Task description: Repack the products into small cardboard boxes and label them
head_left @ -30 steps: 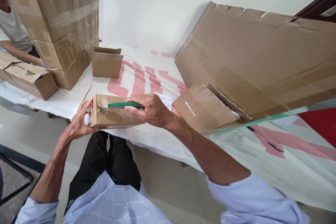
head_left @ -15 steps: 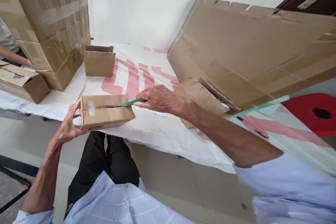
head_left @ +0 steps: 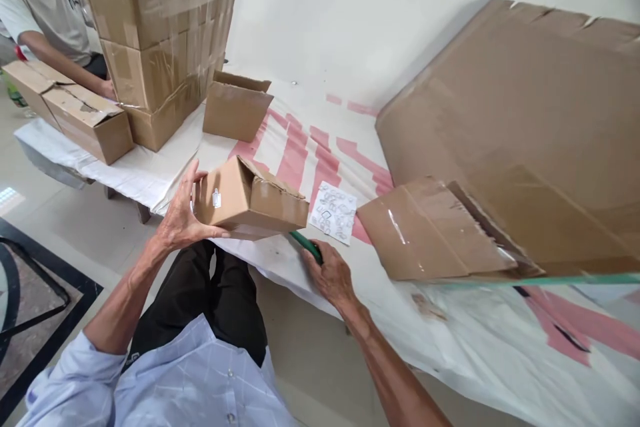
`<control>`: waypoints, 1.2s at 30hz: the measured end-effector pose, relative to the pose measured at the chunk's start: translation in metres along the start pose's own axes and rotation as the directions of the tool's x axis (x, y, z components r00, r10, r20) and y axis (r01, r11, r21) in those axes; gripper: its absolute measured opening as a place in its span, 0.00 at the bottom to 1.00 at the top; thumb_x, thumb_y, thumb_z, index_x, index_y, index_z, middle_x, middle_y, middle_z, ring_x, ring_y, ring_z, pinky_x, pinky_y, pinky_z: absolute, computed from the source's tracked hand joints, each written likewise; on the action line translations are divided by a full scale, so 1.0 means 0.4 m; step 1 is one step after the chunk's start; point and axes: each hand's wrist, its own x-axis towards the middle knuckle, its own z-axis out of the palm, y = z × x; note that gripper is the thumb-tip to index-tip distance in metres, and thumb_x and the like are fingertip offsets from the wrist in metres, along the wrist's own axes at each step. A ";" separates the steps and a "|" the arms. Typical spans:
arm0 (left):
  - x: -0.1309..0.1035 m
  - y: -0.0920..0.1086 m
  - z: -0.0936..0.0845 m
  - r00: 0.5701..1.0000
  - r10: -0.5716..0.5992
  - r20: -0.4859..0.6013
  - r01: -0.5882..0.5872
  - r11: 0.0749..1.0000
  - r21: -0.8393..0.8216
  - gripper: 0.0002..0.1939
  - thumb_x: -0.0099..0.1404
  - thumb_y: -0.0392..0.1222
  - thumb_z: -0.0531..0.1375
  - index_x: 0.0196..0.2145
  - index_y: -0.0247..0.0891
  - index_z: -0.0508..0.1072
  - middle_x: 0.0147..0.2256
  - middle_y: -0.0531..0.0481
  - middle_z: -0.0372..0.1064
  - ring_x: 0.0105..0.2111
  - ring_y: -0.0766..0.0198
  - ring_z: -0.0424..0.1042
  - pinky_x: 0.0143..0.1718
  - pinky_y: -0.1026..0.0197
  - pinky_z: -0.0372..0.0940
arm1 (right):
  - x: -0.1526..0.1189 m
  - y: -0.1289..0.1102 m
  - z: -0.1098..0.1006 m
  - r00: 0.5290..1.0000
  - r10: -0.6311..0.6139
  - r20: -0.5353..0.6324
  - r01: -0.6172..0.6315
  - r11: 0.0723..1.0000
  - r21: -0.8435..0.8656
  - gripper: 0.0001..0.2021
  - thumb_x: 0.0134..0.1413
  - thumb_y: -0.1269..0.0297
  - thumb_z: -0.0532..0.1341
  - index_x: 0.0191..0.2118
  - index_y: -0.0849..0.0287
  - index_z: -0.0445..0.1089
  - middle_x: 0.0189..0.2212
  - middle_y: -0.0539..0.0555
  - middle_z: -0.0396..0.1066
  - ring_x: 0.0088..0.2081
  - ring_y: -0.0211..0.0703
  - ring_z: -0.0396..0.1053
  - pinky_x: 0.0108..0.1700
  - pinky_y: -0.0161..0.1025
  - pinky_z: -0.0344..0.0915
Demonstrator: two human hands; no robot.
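Note:
A small cardboard box (head_left: pixel 223 195) is tilted up at the front edge of the cloth-covered table. My left hand (head_left: pixel 183 217) grips its left end, thumb below and fingers on top. In my right hand (head_left: pixel 330 273) is a green-handled tool (head_left: pixel 306 245), held just right of the box's lower corner; the tool's far end is hidden beneath or behind the box. A printed paper sheet (head_left: pixel 334 212) lies flat to the right of the box.
Taped cartons (head_left: pixel 165 60) stand stacked at the left, near closed boxes (head_left: pixel 90 113) and a person's arm (head_left: pixel 75 67). An open box (head_left: pixel 237 107) stands behind. Right are a flapped carton (head_left: pixel 425 230) and large cardboard (head_left: pixel 540 107).
My left hand has tipped the box so another face shows. My right hand with the green tool has moved off the box's top seam, down and toward me. The view has shifted left.

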 end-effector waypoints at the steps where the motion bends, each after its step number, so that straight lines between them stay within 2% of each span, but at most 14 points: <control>1: 0.001 0.009 0.006 1.000 0.001 -0.008 -0.001 1.000 0.010 0.79 0.45 0.75 0.76 0.80 0.46 0.40 0.68 0.30 0.64 0.65 0.34 0.69 0.61 0.38 0.69 | -0.003 -0.002 0.008 0.999 -0.043 -0.012 0.043 0.999 -0.004 0.27 0.69 0.37 0.53 0.47 0.56 0.76 0.40 0.64 0.79 0.43 0.58 0.75 0.47 0.53 0.73; 3: 0.004 0.027 0.014 1.000 -0.006 -0.011 0.007 1.000 0.026 0.78 0.46 0.76 0.76 0.80 0.45 0.39 0.68 0.30 0.64 0.65 0.34 0.69 0.62 0.38 0.67 | 0.015 -0.024 -0.004 0.988 -0.130 -0.086 0.130 0.991 -0.002 0.22 0.70 0.43 0.56 0.48 0.57 0.76 0.40 0.63 0.78 0.43 0.58 0.75 0.47 0.54 0.74; 5: 0.008 0.042 0.021 1.000 -0.018 -0.009 0.018 0.999 0.042 0.77 0.46 0.76 0.75 0.79 0.46 0.40 0.68 0.30 0.64 0.66 0.34 0.68 0.62 0.38 0.67 | 0.051 -0.078 -0.045 0.954 -0.194 -0.226 0.201 0.979 0.008 0.17 0.71 0.49 0.58 0.48 0.57 0.76 0.41 0.62 0.77 0.45 0.58 0.75 0.47 0.54 0.74; 7: 0.012 0.057 0.029 1.000 -0.026 -0.010 0.027 0.998 0.059 0.75 0.48 0.75 0.76 0.79 0.46 0.41 0.69 0.30 0.63 0.66 0.34 0.68 0.62 0.38 0.67 | 0.090 -0.166 -0.104 0.896 -0.252 -0.366 0.271 0.963 0.001 0.14 0.71 0.53 0.60 0.49 0.57 0.77 0.43 0.62 0.76 0.47 0.58 0.75 0.50 0.55 0.74; 9: 0.017 0.074 0.041 0.999 -0.028 -0.024 0.029 0.996 0.079 0.73 0.49 0.72 0.77 0.78 0.46 0.42 0.68 0.30 0.64 0.66 0.34 0.67 0.62 0.37 0.66 | 0.120 -0.278 -0.167 0.833 -0.355 -0.425 0.368 0.928 -0.055 0.12 0.71 0.57 0.60 0.50 0.55 0.78 0.44 0.62 0.76 0.47 0.58 0.75 0.53 0.58 0.72; 11: 0.023 0.098 0.055 0.999 -0.032 -0.043 0.037 0.994 0.102 0.73 0.48 0.68 0.79 0.78 0.46 0.43 0.68 0.31 0.64 0.66 0.34 0.67 0.63 0.36 0.65 | 0.140 -0.391 -0.218 0.782 -0.467 -0.413 0.460 0.879 -0.122 0.09 0.71 0.61 0.61 0.49 0.53 0.79 0.44 0.61 0.76 0.47 0.57 0.74 0.55 0.58 0.70; 13: 0.028 0.124 0.068 0.998 -0.048 -0.050 0.054 0.991 0.122 0.73 0.47 0.64 0.80 0.78 0.45 0.43 0.67 0.30 0.64 0.65 0.33 0.67 0.62 0.34 0.64 | 0.156 -0.485 -0.245 0.748 -0.571 -0.339 0.539 0.820 -0.192 0.09 0.70 0.65 0.61 0.47 0.52 0.80 0.44 0.60 0.76 0.48 0.56 0.72 0.55 0.56 0.68; 16: 0.034 0.162 0.086 0.995 -0.084 -0.051 0.091 0.985 0.148 0.71 0.50 0.62 0.79 0.78 0.44 0.44 0.68 0.30 0.64 0.65 0.33 0.66 0.61 0.33 0.64 | 0.182 -0.565 -0.244 0.741 -0.648 -0.179 0.589 0.754 -0.291 0.11 0.69 0.68 0.60 0.43 0.52 0.81 0.42 0.59 0.76 0.49 0.56 0.69 0.55 0.54 0.66; 19: 0.038 0.187 0.102 0.993 -0.097 -0.068 0.107 0.979 0.174 0.69 0.52 0.60 0.79 0.78 0.44 0.44 0.68 0.30 0.64 0.66 0.32 0.65 0.60 0.34 0.64 | 0.209 -0.583 -0.227 0.729 -0.680 -0.074 0.605 0.692 -0.393 0.12 0.69 0.71 0.58 0.40 0.55 0.80 0.40 0.59 0.76 0.48 0.54 0.67 0.52 0.51 0.64; 24: 0.041 0.204 0.129 0.991 -0.063 -0.114 0.087 0.971 0.223 0.65 0.55 0.58 0.76 0.78 0.42 0.44 0.67 0.29 0.64 0.66 0.32 0.64 0.60 0.34 0.63 | 0.223 -0.576 -0.228 0.733 -0.679 0.030 0.599 0.624 -0.502 0.11 0.68 0.73 0.59 0.40 0.57 0.80 0.40 0.60 0.76 0.46 0.54 0.66 0.49 0.49 0.60; 30: 0.043 0.221 0.144 0.991 -0.027 -0.131 0.061 0.963 0.262 0.56 0.61 0.56 0.71 0.76 0.38 0.49 0.67 0.28 0.65 0.65 0.33 0.65 0.58 0.37 0.63 | 0.218 -0.569 -0.240 0.739 -0.669 0.074 0.601 0.606 -0.521 0.11 0.69 0.73 0.59 0.38 0.58 0.79 0.39 0.60 0.76 0.46 0.54 0.66 0.49 0.49 0.59; 36: 0.044 0.228 0.145 0.991 -0.019 -0.130 0.055 0.959 0.279 0.54 0.61 0.55 0.70 0.77 0.39 0.50 0.67 0.30 0.65 0.65 0.34 0.65 0.57 0.38 0.63 | 0.218 -0.569 -0.243 0.758 -0.646 0.088 0.594 0.629 -0.500 0.11 0.68 0.74 0.60 0.38 0.58 0.80 0.39 0.60 0.76 0.47 0.54 0.67 0.49 0.48 0.58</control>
